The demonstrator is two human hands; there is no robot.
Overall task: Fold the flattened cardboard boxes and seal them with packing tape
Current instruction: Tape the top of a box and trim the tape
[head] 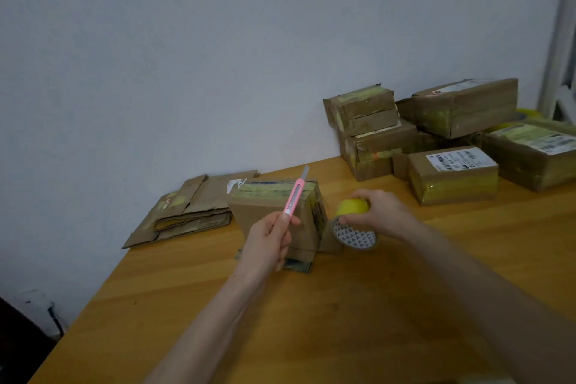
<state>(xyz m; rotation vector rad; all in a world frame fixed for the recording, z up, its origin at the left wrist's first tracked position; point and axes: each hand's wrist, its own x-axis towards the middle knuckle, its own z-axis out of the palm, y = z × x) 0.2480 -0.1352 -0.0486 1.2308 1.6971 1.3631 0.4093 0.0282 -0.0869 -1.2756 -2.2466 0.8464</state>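
Finding: the box (260,212) stands on the table (311,321), folded up, with yellowish tape across its top and down the side facing my right. My left hand (271,241) is in front of the box, fingers and thumb closed round the pink knife (294,196), whose blade is out and points up and away over the box top. My right hand (378,212) is just right of the box, curled over the roll (353,229), which sits low beside the box's right side. A tan strip seems to run from roll to box, though blur keeps me from confirming it. Judged step: cutting the tape free of the roll. Risks noted. One: the cut would fall between box and roll, near my right fingers, and a blade drawn toward the roll could slip off the tape into that hand. Two: if I let the strip go slack, the blade may drag and crumple it rather than part it, and the loose end may fold back on itself or stick to the roll. Three: too deep a stroke against the box would score the cardboard or slit the tape laid there. Four: the box stands tall on a narrow base, with flaps showing under it, so a sideways pull from the roll could tip it. The flats (190,212) lie left of the box against the wall, not folded yet. The sealed pile (436,140) is well behind and right of the box.
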